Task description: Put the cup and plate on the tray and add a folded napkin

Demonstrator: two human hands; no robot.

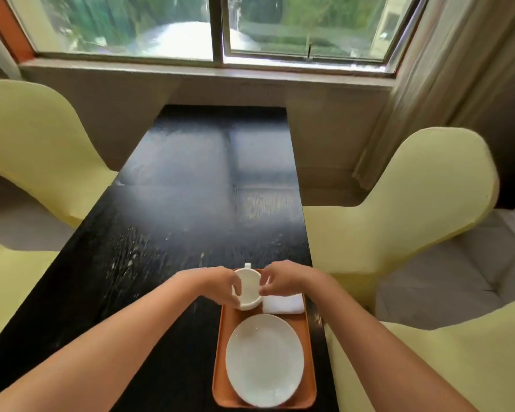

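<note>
An orange tray (220,352) lies at the near right of the black table. A white plate (263,359) rests on its near half. At the tray's far left stands a white cup (249,288), its handle pointing away from me. My left hand (217,285) grips the cup's left side and my right hand (281,281) holds its right rim. A folded white napkin (283,304) lies on the tray's far right, just right of the cup and partly under my right hand.
The long black table (191,188) runs away toward a window sill. Pale yellow covered chairs stand on both sides: one at the left (33,144), one at the right (414,188), another close at the near right (458,367).
</note>
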